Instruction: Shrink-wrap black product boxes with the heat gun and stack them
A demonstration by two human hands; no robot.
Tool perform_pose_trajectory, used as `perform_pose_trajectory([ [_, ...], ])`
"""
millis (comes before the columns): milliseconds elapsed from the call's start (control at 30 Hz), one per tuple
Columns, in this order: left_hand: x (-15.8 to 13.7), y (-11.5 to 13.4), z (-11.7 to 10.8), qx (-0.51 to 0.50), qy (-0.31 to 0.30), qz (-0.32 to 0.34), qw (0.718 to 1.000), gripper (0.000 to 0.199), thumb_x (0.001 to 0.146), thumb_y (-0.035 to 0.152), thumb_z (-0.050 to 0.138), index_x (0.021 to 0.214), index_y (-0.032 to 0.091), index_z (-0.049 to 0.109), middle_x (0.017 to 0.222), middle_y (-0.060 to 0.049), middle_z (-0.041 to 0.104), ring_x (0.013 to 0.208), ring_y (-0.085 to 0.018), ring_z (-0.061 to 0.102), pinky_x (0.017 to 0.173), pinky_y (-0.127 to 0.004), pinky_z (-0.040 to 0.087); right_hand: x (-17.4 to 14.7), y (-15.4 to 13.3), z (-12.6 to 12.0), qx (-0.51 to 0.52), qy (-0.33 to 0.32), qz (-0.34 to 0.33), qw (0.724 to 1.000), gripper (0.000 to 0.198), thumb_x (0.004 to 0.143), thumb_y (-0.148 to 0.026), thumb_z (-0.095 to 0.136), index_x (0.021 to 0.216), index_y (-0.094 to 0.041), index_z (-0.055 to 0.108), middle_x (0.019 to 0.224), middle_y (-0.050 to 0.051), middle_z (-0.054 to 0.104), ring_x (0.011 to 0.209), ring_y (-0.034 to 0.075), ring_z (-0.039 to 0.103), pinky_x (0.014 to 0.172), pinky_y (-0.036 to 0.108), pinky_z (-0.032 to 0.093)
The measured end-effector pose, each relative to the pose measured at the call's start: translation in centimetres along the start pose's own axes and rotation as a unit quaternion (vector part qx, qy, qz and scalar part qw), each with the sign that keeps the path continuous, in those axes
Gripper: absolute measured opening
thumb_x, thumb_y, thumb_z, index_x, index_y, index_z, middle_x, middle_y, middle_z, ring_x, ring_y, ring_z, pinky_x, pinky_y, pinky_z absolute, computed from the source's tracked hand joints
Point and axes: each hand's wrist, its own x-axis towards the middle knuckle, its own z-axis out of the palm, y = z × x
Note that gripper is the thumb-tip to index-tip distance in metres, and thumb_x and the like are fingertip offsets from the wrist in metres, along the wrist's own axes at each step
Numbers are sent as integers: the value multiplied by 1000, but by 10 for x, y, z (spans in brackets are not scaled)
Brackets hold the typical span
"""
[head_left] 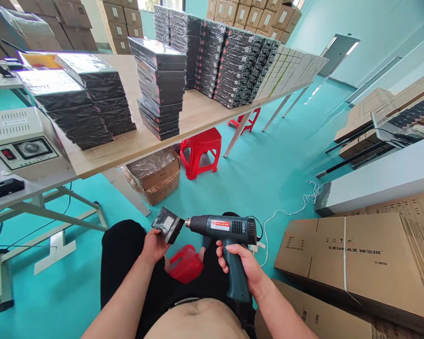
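Note:
My right hand (pixel 245 263) is wrapped round the grip of a dark green heat gun (pixel 198 224), its metal nozzle aimed to the left. In my left hand (pixel 155 246) is a small black box (pixel 168 225) in shiny clear film, tilted, with a pale patch on its face. The nozzle tip is right beside the box's right side; whether the two touch I cannot tell. Both are above my lap, over a red stool (pixel 186 264) between my legs.
A wooden table (pixel 127 149) carries stacks of film-wrapped black boxes (pixel 162 89). At left stands a beige control machine (pixel 24 141). Below are a carton of clear film (pixel 159 176) and a red stool (pixel 201 148). Flattened cartons (pixel 356 263) lie at right; a white cable (pixel 286 212) crosses the floor.

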Motion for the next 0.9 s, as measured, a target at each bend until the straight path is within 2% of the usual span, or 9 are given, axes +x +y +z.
perform_pose_trajectory([
  [100,1,-1,-2,16,11,-14,1000,43,53,14,48,95,15,58,73,-8,66,67,-28,66,57,-42,54,1,-1,2,-16,-8,-6,1000,29,77,-25,54,100,-10,64,81,7,63,60,14,59,50,23,44],
  [200,1,-1,-1,12,24,14,1000,40,49,13,47,87,15,58,71,-8,65,68,-30,66,62,-48,54,-1,-5,-1,-49,11,-6,999,29,77,-25,54,100,-11,64,81,7,64,60,14,59,50,23,45],
  [300,-2,0,2,-10,35,48,998,34,47,11,46,78,16,56,66,-6,63,66,-28,65,65,-48,55,-8,-8,-5,-93,19,10,995,28,77,-25,55,100,-11,64,80,6,64,59,14,59,49,23,45],
  [467,-2,-1,6,-16,42,65,997,29,47,13,45,75,17,55,63,-5,61,60,-26,64,62,-46,55,-16,-8,-3,-148,-61,37,986,31,76,-22,55,102,-10,63,80,8,65,58,15,61,48,24,46],
  [567,-2,-1,5,-11,49,70,996,28,48,14,45,74,17,55,63,-5,61,59,-25,63,62,-45,55,-15,-7,0,-154,-25,12,988,29,76,-24,56,101,-11,63,81,7,65,59,14,61,49,24,47],
  [633,-2,-1,4,-8,48,67,997,27,49,15,45,74,16,55,63,-6,61,61,-25,64,62,-44,55,-16,-7,-1,-159,-14,16,987,29,76,-25,56,100,-11,63,80,7,65,59,14,60,49,23,47],
  [767,0,-1,3,-5,41,58,997,27,49,15,45,74,17,55,62,-6,61,66,-27,65,61,-43,54,-20,-5,-4,-168,-77,55,981,32,73,-23,58,102,-11,63,79,7,66,56,14,60,48,24,46],
  [900,2,-7,1,38,55,5,998,24,50,16,47,73,17,55,59,-4,60,59,-25,64,55,-39,53,-19,-6,-2,-143,-14,15,989,30,74,-26,59,100,-12,64,79,7,66,57,14,60,48,23,46],
])
